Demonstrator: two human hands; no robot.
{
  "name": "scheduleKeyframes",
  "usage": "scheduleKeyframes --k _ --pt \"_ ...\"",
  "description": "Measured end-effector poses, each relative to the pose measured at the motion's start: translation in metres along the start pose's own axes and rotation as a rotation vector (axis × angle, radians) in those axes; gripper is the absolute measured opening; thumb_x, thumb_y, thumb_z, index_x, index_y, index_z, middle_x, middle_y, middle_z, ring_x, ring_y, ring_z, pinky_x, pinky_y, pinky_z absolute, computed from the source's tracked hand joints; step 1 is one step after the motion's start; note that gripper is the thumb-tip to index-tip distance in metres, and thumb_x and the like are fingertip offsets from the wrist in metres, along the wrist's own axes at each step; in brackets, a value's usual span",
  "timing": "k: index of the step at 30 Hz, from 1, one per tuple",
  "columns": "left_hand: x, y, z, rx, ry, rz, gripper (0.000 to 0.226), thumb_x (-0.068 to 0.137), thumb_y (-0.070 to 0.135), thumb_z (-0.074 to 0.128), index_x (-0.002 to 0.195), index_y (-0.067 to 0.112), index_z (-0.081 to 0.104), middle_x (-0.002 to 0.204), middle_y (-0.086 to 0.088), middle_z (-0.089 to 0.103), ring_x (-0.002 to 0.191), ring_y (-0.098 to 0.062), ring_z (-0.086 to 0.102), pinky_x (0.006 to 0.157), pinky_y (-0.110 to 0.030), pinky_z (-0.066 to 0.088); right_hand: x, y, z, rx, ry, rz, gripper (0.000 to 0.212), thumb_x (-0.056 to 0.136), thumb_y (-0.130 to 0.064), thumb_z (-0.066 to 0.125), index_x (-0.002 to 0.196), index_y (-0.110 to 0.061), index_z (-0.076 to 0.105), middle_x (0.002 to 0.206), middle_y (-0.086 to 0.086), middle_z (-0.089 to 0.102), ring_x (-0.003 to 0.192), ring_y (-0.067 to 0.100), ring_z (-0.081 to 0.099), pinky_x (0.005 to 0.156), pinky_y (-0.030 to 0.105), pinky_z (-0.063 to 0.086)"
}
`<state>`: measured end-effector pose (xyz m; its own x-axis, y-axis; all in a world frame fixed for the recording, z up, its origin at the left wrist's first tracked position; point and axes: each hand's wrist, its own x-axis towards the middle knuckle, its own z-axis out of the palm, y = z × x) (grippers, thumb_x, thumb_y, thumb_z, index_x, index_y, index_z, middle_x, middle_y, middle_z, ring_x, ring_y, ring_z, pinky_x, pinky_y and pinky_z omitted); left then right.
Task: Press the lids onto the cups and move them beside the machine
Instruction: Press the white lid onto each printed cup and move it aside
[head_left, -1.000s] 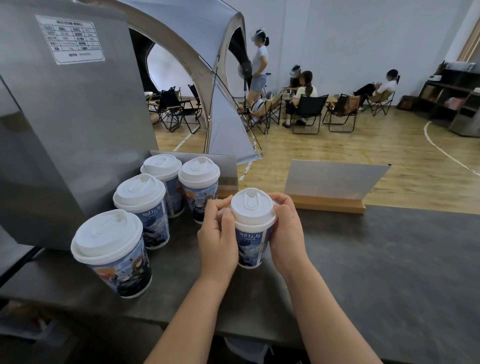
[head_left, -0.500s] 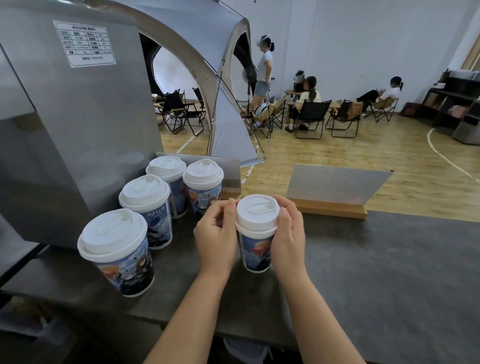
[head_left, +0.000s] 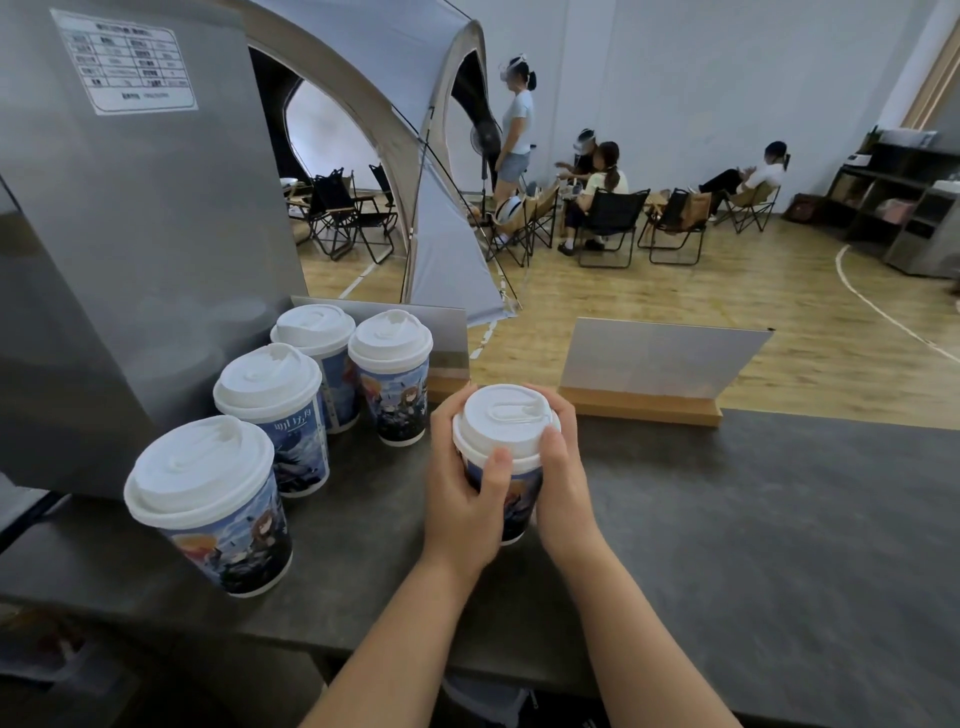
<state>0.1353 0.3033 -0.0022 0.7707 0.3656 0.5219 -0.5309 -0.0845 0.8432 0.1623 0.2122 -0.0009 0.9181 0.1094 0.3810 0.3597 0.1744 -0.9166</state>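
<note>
Both hands grasped one lidded cup (head_left: 511, 493) on the dark worktop (head_left: 753, 545): the left hand (head_left: 462, 488) and right hand (head_left: 563, 483) curled round its sides. Four lidded cups (head_left: 270, 415) stood to its left, beside the steel machine (head_left: 145, 249).

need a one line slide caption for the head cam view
Both hands, left hand and right hand, grip a lidded cup on the counter, with four lidded cups beside the steel machine.
</note>
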Motion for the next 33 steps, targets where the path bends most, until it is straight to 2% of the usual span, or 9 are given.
scheduleKeyframes --k 3,7,12,16,19,22,26,31,33 --pt "0.001 -0.001 -0.002 0.0 -0.012 -0.006 0.055 0.081 0.036 0.058 0.13 0.014 0.049 0.124 0.001 0.061 0.118 -0.018 0.059 0.095 -0.025 0.049 -0.001 -0.001 -0.009 -0.026 -0.094 0.052 0.065 0.077 -0.074 0.06 0.131 -0.038 0.048 0.132 -0.004 0.059 0.124 0.019 0.057 0.102 0.035 0.048" --pt "0.001 0.002 -0.002 0.011 0.011 -0.037 0.054 0.077 0.037 0.053 0.128 0.019 0.052 0.121 0.008 0.063 0.116 -0.012 0.06 0.095 -0.031 0.051 0.001 -0.005 -0.016 -0.004 -0.155 0.074 0.055 0.083 -0.053 0.056 0.133 -0.032 0.046 0.127 -0.011 0.061 0.119 0.011 0.06 0.09 0.027 0.052" --pt "0.004 0.002 0.0 -0.079 0.035 -0.057 0.036 0.086 0.029 0.048 0.119 0.018 0.056 0.111 0.015 0.065 0.109 -0.009 0.062 0.086 -0.018 0.05 0.009 -0.012 -0.017 0.09 -0.045 0.149 0.03 0.105 -0.034 0.039 0.119 -0.018 0.06 0.117 0.002 0.069 0.112 0.019 0.065 0.09 0.031 0.055" --pt "0.008 0.004 0.002 -0.108 0.082 -0.101 0.029 0.093 0.019 0.039 0.113 0.011 0.059 0.103 0.009 0.068 0.101 -0.01 0.065 0.082 -0.019 0.052 0.017 -0.019 -0.014 0.115 0.04 0.253 0.024 0.103 -0.017 0.043 0.102 -0.014 0.067 0.104 0.005 0.073 0.1 0.022 0.067 0.084 0.037 0.053" --pt "0.017 0.01 0.0 -0.154 0.095 -0.276 0.025 0.1 0.016 0.04 0.108 0.013 0.064 0.098 0.008 0.072 0.093 -0.007 0.068 0.073 -0.018 0.053 0.019 -0.023 -0.008 0.148 0.081 0.271 0.016 0.097 -0.01 0.05 0.094 -0.014 0.065 0.095 0.005 0.073 0.088 0.017 0.067 0.075 0.031 0.053" --pt "0.029 0.016 -0.007 -0.158 0.109 -0.361 0.025 0.101 0.012 0.044 0.105 0.012 0.068 0.099 0.003 0.074 0.09 -0.006 0.069 0.071 -0.016 0.053 0.015 -0.02 -0.004 0.132 0.142 0.222 0.013 0.101 -0.016 0.049 0.097 -0.015 0.061 0.091 -0.001 0.071 0.083 0.01 0.067 0.068 0.022 0.053" --pt "0.038 0.014 -0.014 0.085 0.23 -0.258 0.02 0.098 0.027 0.059 0.086 0.016 0.071 0.08 0.009 0.073 0.078 -0.003 0.064 0.07 -0.019 0.049 0.01 -0.015 -0.001 0.068 0.212 0.14 0.013 0.102 -0.017 0.048 0.106 -0.021 0.059 0.089 -0.002 0.064 0.08 0.005 0.063 0.067 0.018 0.051" --pt "0.026 0.021 -0.006 0.24 0.217 -0.2 0.039 0.102 0.044 0.045 0.09 0.022 0.075 0.085 0.011 0.074 0.085 -0.003 0.066 0.076 -0.024 0.051 0.007 -0.014 0.006 -0.04 0.182 0.049 0.033 0.087 -0.034 0.039 0.108 -0.033 0.064 0.115 0.005 0.066 0.109 0.022 0.063 0.092 0.045 0.053" --pt "0.017 0.024 0.0 0.264 0.157 -0.193 0.034 0.092 0.052 0.047 0.1 0.027 0.069 0.093 0.016 0.071 0.09 0.002 0.063 0.077 -0.023 0.05 0.005 -0.015 0.008 -0.017 0.148 0.049 0.031 0.091 -0.034 0.039 0.112 -0.029 0.061 0.114 0.001 0.066 0.106 0.019 0.064 0.086 0.038 0.055"
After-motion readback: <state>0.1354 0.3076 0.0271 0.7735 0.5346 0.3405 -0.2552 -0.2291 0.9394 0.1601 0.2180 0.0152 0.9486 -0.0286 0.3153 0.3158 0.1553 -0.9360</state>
